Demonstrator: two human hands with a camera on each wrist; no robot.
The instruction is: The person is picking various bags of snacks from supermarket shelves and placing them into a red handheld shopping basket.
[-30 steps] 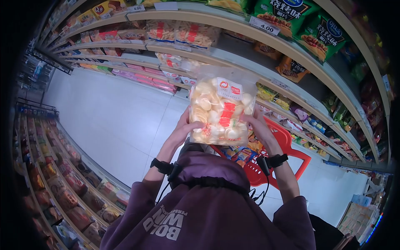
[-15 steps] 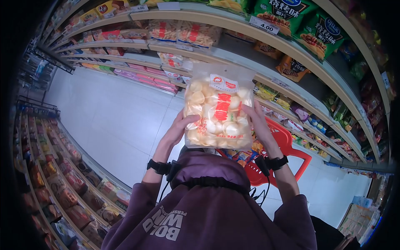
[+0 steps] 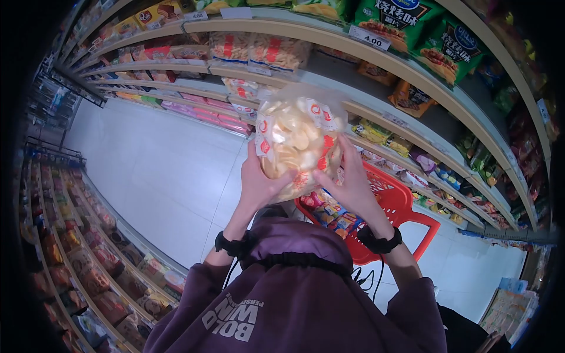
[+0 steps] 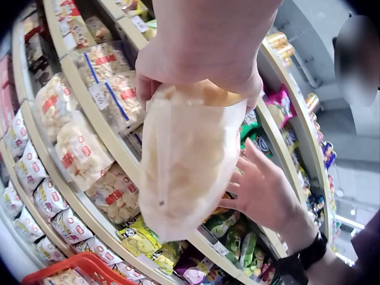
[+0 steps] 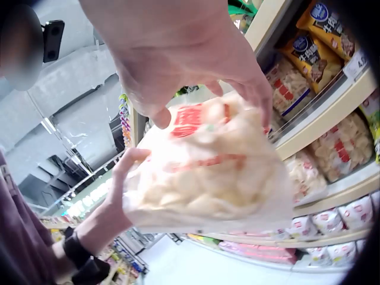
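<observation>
Clearly, both hands grip the snack bag, which sits between them.

clear bag of pale puffed snacks, held tilted.

Head view: shelf price tag reads "4.00", second tag further left on same shelf also "4.00"
Green snack bags carry "烧烤味" in white, blue oval logo above only partly legible
Purple sweatshirt has white print "BOLD WIN", smaller "PERSE…" beside it, rest unclear
Left wrist view: shelf tag reads "5.50"
Right wrist view: orange bags show "牛肉", next character hard to read
Held clear bag: red characters, too blurred to read
</observation>
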